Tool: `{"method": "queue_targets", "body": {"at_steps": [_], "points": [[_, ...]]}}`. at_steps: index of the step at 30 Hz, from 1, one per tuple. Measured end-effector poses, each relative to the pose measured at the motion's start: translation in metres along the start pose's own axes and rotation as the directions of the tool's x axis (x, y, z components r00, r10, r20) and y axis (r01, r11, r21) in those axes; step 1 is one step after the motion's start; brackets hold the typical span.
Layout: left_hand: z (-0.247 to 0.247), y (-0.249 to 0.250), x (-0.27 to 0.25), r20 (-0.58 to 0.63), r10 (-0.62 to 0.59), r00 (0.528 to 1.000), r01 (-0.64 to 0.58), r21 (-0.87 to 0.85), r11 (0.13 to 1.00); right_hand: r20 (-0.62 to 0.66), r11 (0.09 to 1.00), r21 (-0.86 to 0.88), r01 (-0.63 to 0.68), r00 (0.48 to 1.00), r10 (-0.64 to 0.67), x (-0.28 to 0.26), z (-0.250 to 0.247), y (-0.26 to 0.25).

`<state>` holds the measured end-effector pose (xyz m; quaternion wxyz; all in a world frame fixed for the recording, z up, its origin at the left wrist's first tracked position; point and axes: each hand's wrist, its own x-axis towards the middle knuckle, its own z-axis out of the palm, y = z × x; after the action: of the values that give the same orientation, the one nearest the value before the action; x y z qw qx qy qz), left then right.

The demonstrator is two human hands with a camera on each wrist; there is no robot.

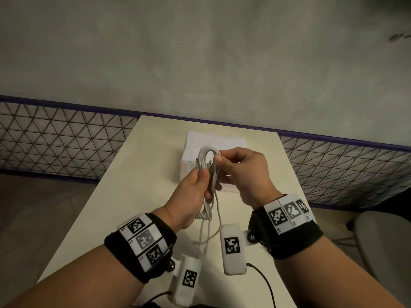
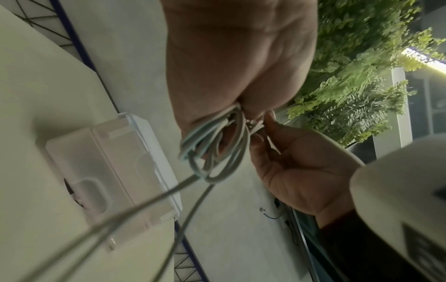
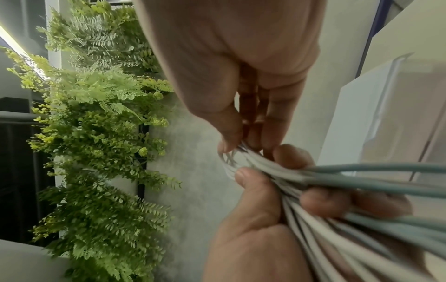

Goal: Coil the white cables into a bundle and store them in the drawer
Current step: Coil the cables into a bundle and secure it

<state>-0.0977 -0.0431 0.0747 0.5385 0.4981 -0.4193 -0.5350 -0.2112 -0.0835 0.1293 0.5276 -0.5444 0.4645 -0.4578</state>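
Observation:
The white cables (image 1: 205,156) are looped into a long coil that I hold up above the table. My left hand (image 1: 201,174) grips the middle of the coil, fingers curled round the strands (image 3: 313,181). My right hand (image 1: 219,160) pinches the top loop between thumb and fingertips (image 3: 231,147). Two loose tails (image 2: 169,192) hang from the coil toward the table. Behind the hands stands a small white plastic drawer box (image 1: 213,141), partly hidden by them. In the left wrist view the drawer box (image 2: 120,162) shows a recessed pull on its front.
The cream table (image 1: 133,196) is narrow and runs away from me to a grey wall. A mesh fence (image 1: 55,138) with a purple rail lies on both sides. A grey chair (image 1: 382,252) stands at the right. Green fern plants (image 2: 362,85) hang overhead.

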Motion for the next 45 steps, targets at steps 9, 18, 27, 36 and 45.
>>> {"method": "queue_targets", "body": {"at_steps": [9,18,27,36,45], "points": [[-0.013,0.010,-0.003,0.178,-0.016,0.984,0.003,0.069,0.998,-0.061,0.983,-0.151,0.107,0.991,-0.118,0.004,-0.001,0.009],[-0.013,0.014,-0.007,0.360,-0.046,0.932,0.013,0.096,0.995,0.327,0.992,-0.046,0.122,0.940,-0.100,0.004,-0.009,0.002],[-0.012,0.037,0.006,0.256,0.016,0.967,0.065,-0.305,0.950,0.346,0.976,0.214,-0.032,0.937,-0.045,-0.001,-0.003,0.013],[-0.029,0.044,0.022,0.095,0.008,0.995,0.049,-0.588,0.807,0.289,0.969,-0.186,0.164,0.951,-0.105,-0.014,-0.007,0.058],[-0.025,0.037,0.036,-0.168,-0.059,0.984,-0.066,-0.656,0.752,0.478,0.647,-0.680,0.344,0.878,0.036,-0.017,0.002,0.052]]}}
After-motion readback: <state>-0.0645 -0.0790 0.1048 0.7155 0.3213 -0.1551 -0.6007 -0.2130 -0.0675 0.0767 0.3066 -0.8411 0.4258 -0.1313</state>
